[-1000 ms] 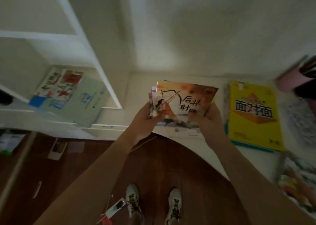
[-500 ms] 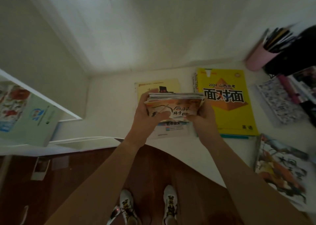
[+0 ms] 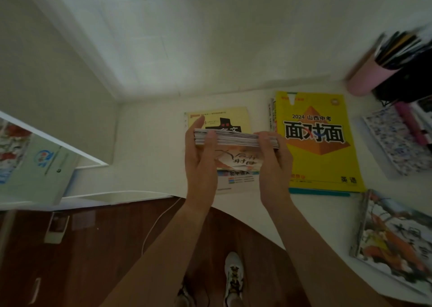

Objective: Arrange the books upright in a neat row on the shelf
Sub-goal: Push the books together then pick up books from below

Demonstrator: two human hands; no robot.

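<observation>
Stack [image 3: 236, 138] of thin books gripped at both ends, left hand [image 3: 201, 164] and right hand [image 3: 274, 166] squaring edges; next, carry left to shelf [image 3: 77, 153], stand upright.

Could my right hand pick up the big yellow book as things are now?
Probably not yet: the right hand and left hand both grip the stack of thin books. The yellow book lies uncovered just beside it, so once freed, likely yes.

free: bare counter [image 3: 149, 143] at 9 o'clock of the held stack [image 3: 236, 138], open to the wall | blocked 3 o'clock: yellow book [image 3: 320, 166] | 2 o'clock: pink pen cup [image 3: 367, 77] | 5 o'clock: picture book [image 3: 395, 241] | 12 o'clock: pale yellow book [image 3: 233, 117] flat beneath
</observation>
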